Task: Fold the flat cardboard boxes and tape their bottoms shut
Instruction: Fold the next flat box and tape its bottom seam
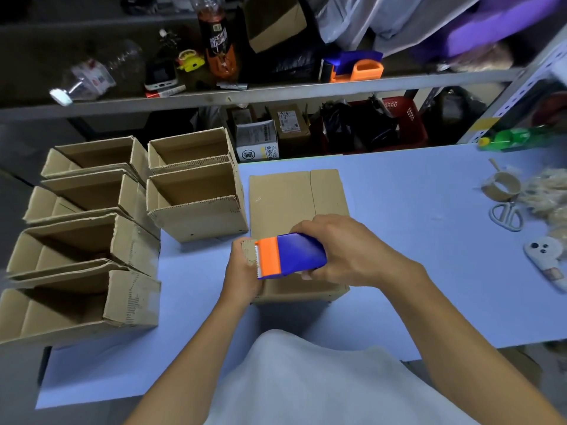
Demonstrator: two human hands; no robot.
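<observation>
Six folded boxes (196,200) (open, hollow) beside hands: right (343,246) gripping tape dispenser (291,256), left (242,271) clasping box (294,204).

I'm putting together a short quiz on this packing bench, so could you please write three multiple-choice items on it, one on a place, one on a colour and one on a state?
1. Where are the open folded boxes stacked?
A. left of the box being taped
B. on the upper shelf
C. at the table's right edge

2. What colours is the tape dispenser in the hands?
A. green and white
B. blue and orange
C. all black

3. How is the box being taped standing?
A. flat and unfolded
B. open side up
C. closed flaps on top

Answers:
1 A, the open boxes crowd the table's left side.
2 B, a blue body with an orange front, held in the right hand.
3 C, its closed flaps meet in a seam on top, while the left hand steadies the near end.
</observation>
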